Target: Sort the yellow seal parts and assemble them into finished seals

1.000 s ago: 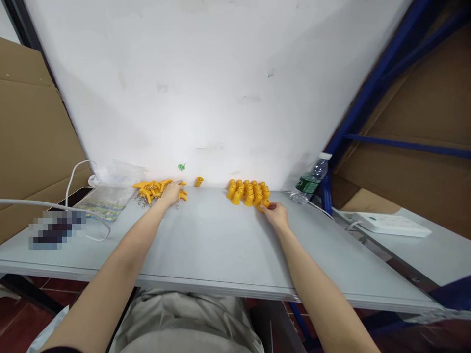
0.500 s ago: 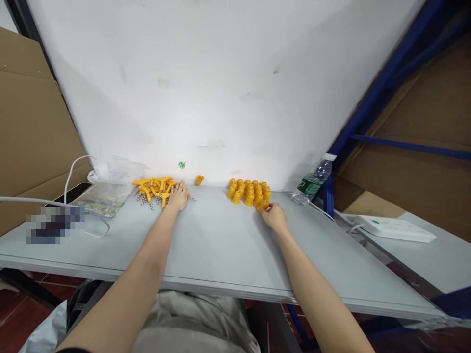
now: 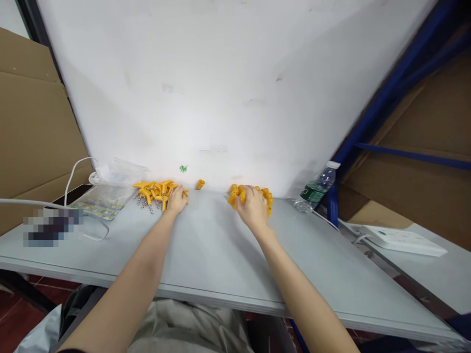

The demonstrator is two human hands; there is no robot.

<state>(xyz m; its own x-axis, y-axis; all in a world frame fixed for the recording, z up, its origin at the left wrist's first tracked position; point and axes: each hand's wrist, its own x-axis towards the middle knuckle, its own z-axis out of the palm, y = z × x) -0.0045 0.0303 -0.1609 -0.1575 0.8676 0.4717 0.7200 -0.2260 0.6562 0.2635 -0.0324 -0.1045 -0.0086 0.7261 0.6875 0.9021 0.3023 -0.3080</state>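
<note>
My left hand lies over the right end of a pile of yellow T-shaped plastic handles, which have thin metal spirals sticking out at the front. Its fingers are spread and rest on the handles, covering part of the pile. Over the group of yellow flared plastic sleeves, my right hand is spread, thumb to the left and fingers reaching across their tops. Most of the sleeves' middle is hidden beneath it. One separate yellow sleeve is near the wall, between my hands.
A water bottle leans at the right by the blue frame. At left are a clear plastic bag, a white cable and a dark flat device. The white panel closes off the table's back.
My right hand has moved left from the front right sleeve onto the top of the group. My left hand stays on the handle pile with its fingers shifted slightly.
</note>
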